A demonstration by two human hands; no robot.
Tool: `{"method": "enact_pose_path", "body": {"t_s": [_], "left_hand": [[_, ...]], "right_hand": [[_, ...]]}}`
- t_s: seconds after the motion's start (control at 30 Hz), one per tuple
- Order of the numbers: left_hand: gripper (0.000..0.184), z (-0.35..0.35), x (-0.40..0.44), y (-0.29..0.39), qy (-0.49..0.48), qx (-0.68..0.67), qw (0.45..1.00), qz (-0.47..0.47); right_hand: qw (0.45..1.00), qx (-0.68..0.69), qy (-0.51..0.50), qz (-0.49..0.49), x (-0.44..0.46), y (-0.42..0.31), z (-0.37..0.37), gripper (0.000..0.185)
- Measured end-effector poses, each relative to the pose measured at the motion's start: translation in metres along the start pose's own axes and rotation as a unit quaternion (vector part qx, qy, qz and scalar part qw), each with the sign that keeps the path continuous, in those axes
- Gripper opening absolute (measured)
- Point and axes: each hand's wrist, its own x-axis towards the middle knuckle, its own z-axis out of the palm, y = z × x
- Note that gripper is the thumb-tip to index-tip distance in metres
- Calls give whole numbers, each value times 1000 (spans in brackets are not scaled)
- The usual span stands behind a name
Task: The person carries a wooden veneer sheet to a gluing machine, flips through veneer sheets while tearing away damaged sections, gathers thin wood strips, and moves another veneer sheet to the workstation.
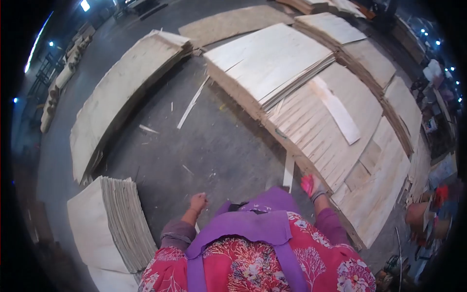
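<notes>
My left hand (198,201) is held low over the grey floor, its fingers curled in, with nothing seen in them. Close to the side of a low stack of wood veneer sheets (331,117) is my right hand (312,187). Bright pink-red covers its fingers; whether that is a glove or something held, I cannot tell. A narrow pale strip (289,171) of veneer leans or lies just left of the right hand. On the stack rests a loose whitish veneer piece (340,114), and behind it a thicker pile of pale sheets (270,61).
A long curved-looking veneer stack (121,87) stands on the left, another stack (102,214) nearer at lower left. Thin scraps (193,103) lie on the concrete floor (165,160) between the stacks. More piles (372,63) stand at the right; clutter (433,214) fills the right edge.
</notes>
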Motion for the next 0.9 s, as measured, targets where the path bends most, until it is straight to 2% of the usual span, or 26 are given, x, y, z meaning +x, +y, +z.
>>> {"method": "enact_pose_path", "body": {"t_s": [0.1, 0.17, 0.23, 0.3, 0.33, 0.37, 0.4, 0.43, 0.47, 0.5, 0.57, 0.77, 0.9], "left_hand": [[34, 6, 16, -1, -21, -12, 999, -28], [34, 10, 28, -11, -36, 4, 999, 9], [33, 4, 21, 7, -14, 88, 995, 32], [31, -5, 49, -42, 7, 172, 985, -6], [32, -10, 40, -40, 25, 305, 948, 89], [32, -13, 31, -37, 39, 430, 883, 182], [32, -19, 32, -55, -1, 360, 932, 43], [32, -25, 61, -15, -12, 376, 926, 25], [32, -94, -27, -74, -17, 385, 922, 24], [32, -162, -113, -105, -24, 395, 918, 20], [32, -122, -101, -59, -41, 411, 911, 10], [33, 31, 10, 82, -79, 429, 900, -10], [34, 51, 42, 123, -98, 433, 896, -12]], "right_hand": [[999, 13, -40, 21, 62, -23, 55, 28], [995, 27, -94, 20, 98, -45, 102, 30], [996, 16, -89, 26, 150, -62, 146, 32], [995, -5, -90, 32, 206, -81, 193, 39], [995, -5, -88, 41, 235, -91, 217, 39], [996, -27, -68, 57, 266, -100, 241, 43], [995, -48, -45, 77, 292, -106, 262, 47], [992, -97, -26, 81, 339, -120, 300, 58], [992, -92, -22, 87, 366, -133, 322, 58], [988, -121, -15, 90, 387, -139, 338, 62], [981, -168, 6, 99, 437, -146, 355, 71], [960, -232, 134, 77, 529, -166, 392, 70], [958, -214, 179, 65, 579, -154, 384, 74]]}}
